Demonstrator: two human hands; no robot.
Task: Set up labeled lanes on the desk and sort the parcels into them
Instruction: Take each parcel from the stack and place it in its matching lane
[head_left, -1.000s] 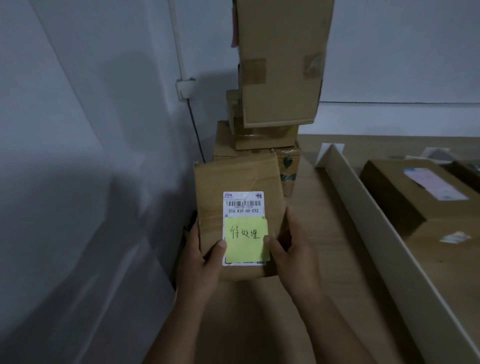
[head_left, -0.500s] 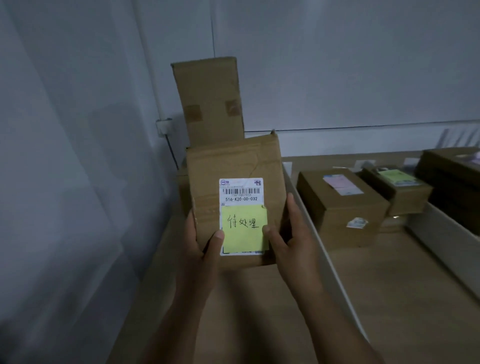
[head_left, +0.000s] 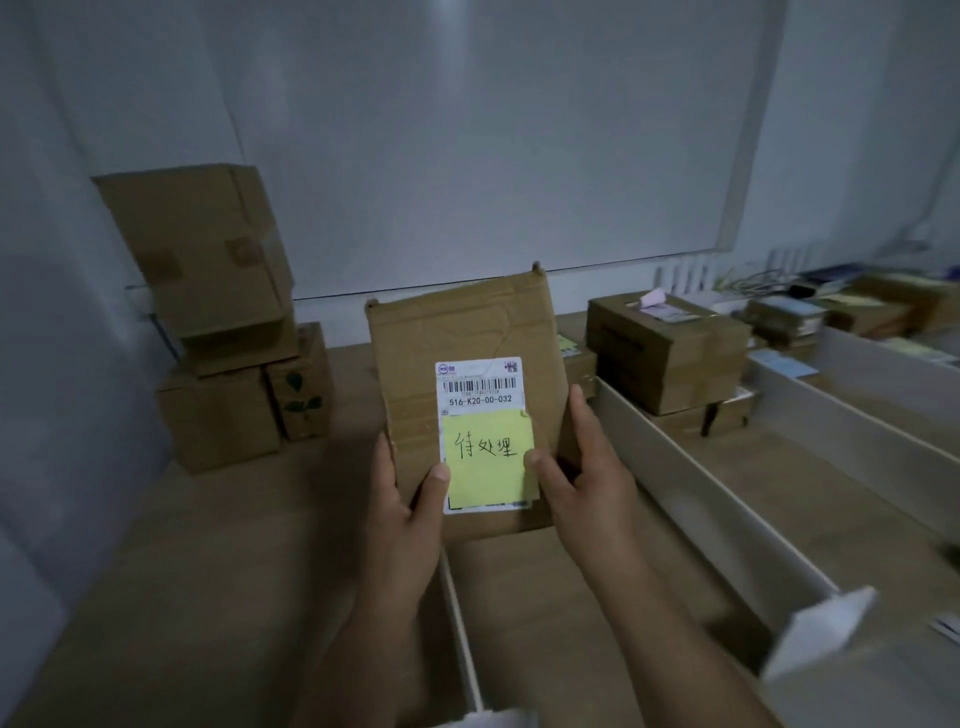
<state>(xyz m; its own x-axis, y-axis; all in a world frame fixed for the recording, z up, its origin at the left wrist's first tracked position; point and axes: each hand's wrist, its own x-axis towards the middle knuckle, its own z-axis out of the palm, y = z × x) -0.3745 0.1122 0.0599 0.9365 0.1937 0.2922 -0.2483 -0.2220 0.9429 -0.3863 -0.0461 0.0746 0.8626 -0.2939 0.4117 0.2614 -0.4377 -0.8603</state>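
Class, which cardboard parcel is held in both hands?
The flat parcel bearing the yellow note, gripped by the left hand and right hand; the others sit on the desk.

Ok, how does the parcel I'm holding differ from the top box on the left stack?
The held parcel is flat and creased; the top box is blocky. The held parcel is upright, facing the camera; the top box rests tilted on other boxes. The held parcel shows a barcode label and yellow note; the top box shows only tape patches. Both are brown cardboard.
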